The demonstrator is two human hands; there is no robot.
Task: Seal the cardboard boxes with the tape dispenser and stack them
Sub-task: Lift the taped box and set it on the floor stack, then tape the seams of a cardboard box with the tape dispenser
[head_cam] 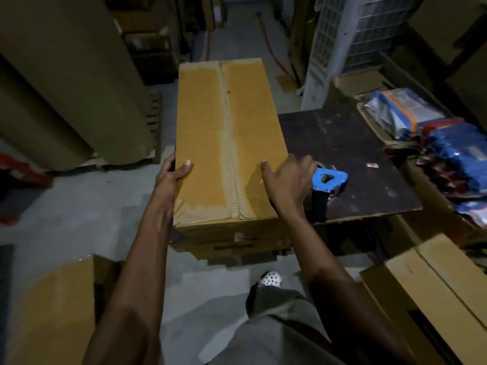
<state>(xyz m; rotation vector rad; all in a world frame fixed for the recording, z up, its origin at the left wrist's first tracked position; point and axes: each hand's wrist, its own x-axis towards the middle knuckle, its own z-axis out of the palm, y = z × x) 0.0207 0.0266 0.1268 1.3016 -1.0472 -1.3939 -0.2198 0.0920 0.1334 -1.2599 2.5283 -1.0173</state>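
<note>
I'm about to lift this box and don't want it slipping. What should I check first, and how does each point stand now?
1. Left hand grips the cardboard box at its left edge: ok.
2. Right hand grip: cannot tell. The thumb lies on top, and the fingers are hidden past the right edge.
3. Top flaps closed flat: ok.
4. Centre seam taped: cannot tell. A rough pale strip runs along it.
5. Tape dispenser lies on the dark table to the right of the box: ok.
</note>
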